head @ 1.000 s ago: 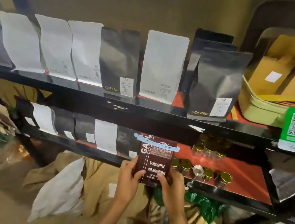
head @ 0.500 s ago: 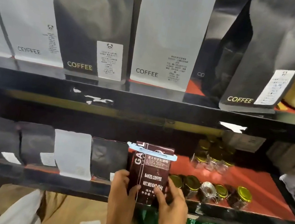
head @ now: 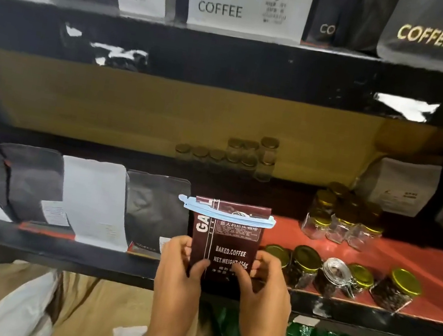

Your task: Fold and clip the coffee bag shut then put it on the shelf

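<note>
upright, both hands, left and right, grip pinching clipped coffee bag on shelf.

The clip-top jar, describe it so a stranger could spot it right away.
Look at the lower shelf, along the front row of jars right of the coffee bag. The clip-top jar stands third from the bag, the only one with a wire clasp instead of a gold lid.

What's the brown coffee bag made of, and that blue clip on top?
The brown coffee bag looks like glossy foil or plastic film: it shines and creases. The blue clip looks like smooth, pale plastic, thin and slightly see-through.
</note>
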A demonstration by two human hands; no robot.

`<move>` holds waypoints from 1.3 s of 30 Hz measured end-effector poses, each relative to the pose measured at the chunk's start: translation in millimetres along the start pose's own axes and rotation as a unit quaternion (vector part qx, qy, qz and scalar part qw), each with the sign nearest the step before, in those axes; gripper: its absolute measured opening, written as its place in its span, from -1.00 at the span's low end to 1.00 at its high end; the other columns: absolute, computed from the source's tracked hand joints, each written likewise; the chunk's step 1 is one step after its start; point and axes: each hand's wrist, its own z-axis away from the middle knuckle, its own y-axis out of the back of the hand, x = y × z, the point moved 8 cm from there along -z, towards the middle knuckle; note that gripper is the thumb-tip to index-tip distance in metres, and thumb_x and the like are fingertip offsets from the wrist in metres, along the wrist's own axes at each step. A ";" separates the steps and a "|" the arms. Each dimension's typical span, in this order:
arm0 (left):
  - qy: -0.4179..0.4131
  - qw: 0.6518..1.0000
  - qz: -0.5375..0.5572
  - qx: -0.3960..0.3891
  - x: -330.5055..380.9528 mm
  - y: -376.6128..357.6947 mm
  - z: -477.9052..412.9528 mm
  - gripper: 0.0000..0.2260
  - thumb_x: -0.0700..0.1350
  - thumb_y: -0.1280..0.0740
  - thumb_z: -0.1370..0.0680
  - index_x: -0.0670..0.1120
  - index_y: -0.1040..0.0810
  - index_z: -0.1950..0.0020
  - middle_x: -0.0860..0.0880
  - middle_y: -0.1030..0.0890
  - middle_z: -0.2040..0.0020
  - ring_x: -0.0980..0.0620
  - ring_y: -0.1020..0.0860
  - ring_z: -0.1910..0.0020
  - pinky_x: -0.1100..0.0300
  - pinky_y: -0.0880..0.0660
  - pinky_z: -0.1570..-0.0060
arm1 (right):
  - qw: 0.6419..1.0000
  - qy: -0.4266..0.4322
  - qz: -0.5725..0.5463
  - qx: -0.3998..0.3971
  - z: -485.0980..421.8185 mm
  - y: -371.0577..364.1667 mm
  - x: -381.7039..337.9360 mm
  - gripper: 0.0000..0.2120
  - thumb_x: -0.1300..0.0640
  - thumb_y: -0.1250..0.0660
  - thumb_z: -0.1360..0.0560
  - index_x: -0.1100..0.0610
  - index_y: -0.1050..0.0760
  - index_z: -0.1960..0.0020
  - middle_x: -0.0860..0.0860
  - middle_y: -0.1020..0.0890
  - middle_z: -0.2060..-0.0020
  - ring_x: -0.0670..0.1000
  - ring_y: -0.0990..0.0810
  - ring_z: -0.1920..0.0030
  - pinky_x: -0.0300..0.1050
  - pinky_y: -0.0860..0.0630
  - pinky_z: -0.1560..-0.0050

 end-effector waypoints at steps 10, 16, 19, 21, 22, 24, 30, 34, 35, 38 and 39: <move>-0.010 0.999 -0.051 0.004 -1.5 -4.7 -12.2 -0.83 -0.15 -0.39 -0.55 0.06 -0.44 0.00 0.02 -0.60 0.00 0.06 -0.60 -0.01 0.01 -0.61 -0.03 | 1.000 0.009 0.004 -0.011 -11.1 -9.3 -8.5 -0.82 0.03 -0.36 -0.52 -0.14 -0.40 -0.05 -0.19 -0.59 0.07 -0.16 -0.58 0.05 0.00 -0.59 0.03; 0.006 0.999 -0.038 -0.029 -0.9 -8.5 -10.4 -0.84 -0.17 -0.32 -0.59 0.11 -0.44 0.01 0.02 -0.59 -0.06 0.06 -0.60 -0.09 0.00 -0.63 -0.06 | 0.999 0.004 0.039 -0.010 -9.0 -5.0 -4.2 -0.78 -0.02 -0.36 -0.53 -0.08 -0.36 -0.10 -0.16 -0.59 0.06 -0.08 -0.60 0.06 -0.06 -0.54 0.10; 0.009 0.999 -0.027 -0.030 0.1 -11.9 -13.4 -0.87 -0.21 -0.28 -0.61 0.02 -0.46 -0.08 -0.01 -0.57 -0.09 0.02 -0.58 -0.11 0.04 -0.64 -0.06 | 0.999 0.019 0.038 0.008 -9.9 -1.2 -7.4 -0.78 0.01 -0.39 -0.52 -0.08 -0.36 -0.06 -0.14 -0.58 0.08 -0.10 -0.58 0.10 -0.13 -0.50 0.14; 0.012 0.999 -0.020 -0.035 0.1 -14.3 -15.0 -0.86 -0.21 -0.28 -0.61 0.00 -0.46 -0.11 -0.02 -0.57 -0.10 0.01 -0.58 -0.12 0.08 -0.63 -0.04 | 0.999 0.023 0.042 0.013 -11.1 -0.4 -9.4 -0.78 0.03 -0.40 -0.52 -0.06 -0.36 -0.06 -0.13 -0.59 0.08 -0.09 -0.58 0.11 -0.14 -0.49 0.14; 0.016 0.999 -0.020 -0.037 -0.3 -15.0 -15.4 -0.86 -0.21 -0.28 -0.61 -0.01 -0.46 -0.12 -0.02 -0.57 -0.10 0.00 -0.58 -0.12 0.09 -0.63 -0.04 | 0.999 0.023 0.045 0.014 -11.8 -0.6 -9.3 -0.78 0.03 -0.39 -0.52 -0.05 -0.36 -0.06 -0.12 -0.59 0.08 -0.08 -0.58 0.11 -0.12 -0.50 0.14; 0.026 0.999 -0.024 -0.041 -4.0 -15.5 -15.4 -0.86 -0.20 -0.28 -0.61 0.00 -0.47 -0.12 0.00 -0.59 -0.10 0.01 -0.58 -0.13 0.03 -0.63 -0.09 | 0.998 0.021 0.060 0.012 -11.4 -2.2 -8.4 -0.77 0.01 -0.38 -0.52 -0.04 -0.35 -0.07 -0.10 -0.60 0.07 -0.03 -0.61 0.10 -0.06 -0.55 0.12; 0.035 0.998 -0.031 -0.044 -7.3 -17.4 -14.6 -0.76 -0.19 -0.28 -0.62 0.00 -0.48 -0.27 0.02 -0.61 -0.16 0.01 -0.58 -0.19 0.01 -0.61 -0.18 | 0.995 0.017 0.099 0.012 -8.8 -3.3 -10.7 -0.76 -0.04 -0.34 -0.54 -0.03 -0.34 -0.12 -0.09 -0.62 0.01 0.05 -0.64 0.03 0.00 -0.54 0.13; 0.029 0.998 -0.039 -0.040 -4.5 -19.1 -12.9 -0.74 -0.17 -0.27 -0.62 0.00 -0.48 -0.31 0.04 -0.61 -0.17 0.02 -0.57 -0.20 0.03 -0.59 -0.20 | 0.994 0.024 0.103 0.012 -9.4 -3.3 -15.0 -0.79 -0.03 -0.32 -0.54 -0.02 -0.33 -0.06 -0.07 -0.60 0.04 0.08 -0.63 0.07 0.04 -0.53 0.16; 0.030 0.998 -0.043 -0.042 -5.7 -19.5 -11.7 -0.73 -0.17 -0.27 -0.62 0.01 -0.48 -0.32 0.05 -0.61 -0.17 0.02 -0.57 -0.21 0.02 -0.58 -0.21 | 0.993 0.026 0.112 0.008 -8.8 -3.5 -16.2 -0.80 -0.04 -0.31 -0.55 -0.02 -0.32 -0.05 -0.07 -0.60 0.04 0.09 -0.63 0.07 0.05 -0.54 0.16; 0.019 0.997 -0.062 -0.034 -6.7 -16.1 -9.9 -0.72 -0.22 -0.26 -0.62 0.00 -0.49 -0.31 0.17 -0.58 -0.04 0.10 -0.54 -0.13 0.15 -0.54 -0.14 | 0.991 0.041 0.131 -0.006 -7.4 -2.5 -18.2 -0.79 -0.05 -0.30 -0.55 -0.02 -0.31 -0.06 -0.06 -0.61 0.03 0.09 -0.65 0.06 0.07 -0.57 0.16; 0.013 0.997 -0.070 -0.028 -6.3 -14.4 -10.3 -0.72 -0.23 -0.26 -0.62 -0.02 -0.49 -0.31 0.18 -0.57 -0.02 0.12 -0.53 -0.09 0.17 -0.53 -0.11 | 0.990 0.043 0.135 -0.011 -7.4 -1.9 -18.5 -0.79 -0.05 -0.30 -0.56 -0.02 -0.31 -0.08 -0.06 -0.61 0.01 0.09 -0.65 0.05 0.07 -0.57 0.16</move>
